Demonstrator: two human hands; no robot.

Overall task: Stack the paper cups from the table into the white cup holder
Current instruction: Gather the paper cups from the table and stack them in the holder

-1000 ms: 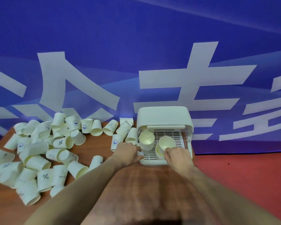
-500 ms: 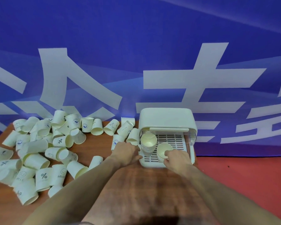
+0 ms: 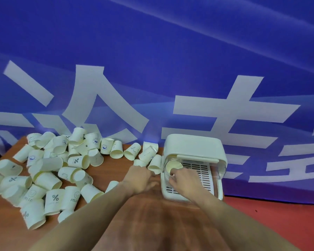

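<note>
Head view, right hand (image 3: 186, 180) now over stacked cups (image 3: 172, 166), grip unclear; left hand (image 3: 140, 178) stays curled, empty

Even, fairly bright lighting; shadows soft. Straight lines bent by wide-angle lens toward edges. Forearms (image 3: 91, 220) and near table (image 3: 152, 223) smeared by blur.

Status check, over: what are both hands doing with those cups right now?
Right hand on the cup stack inside the white cup holder. Left hand beside holder, grip unclear. Loose cups crowd table.
</note>
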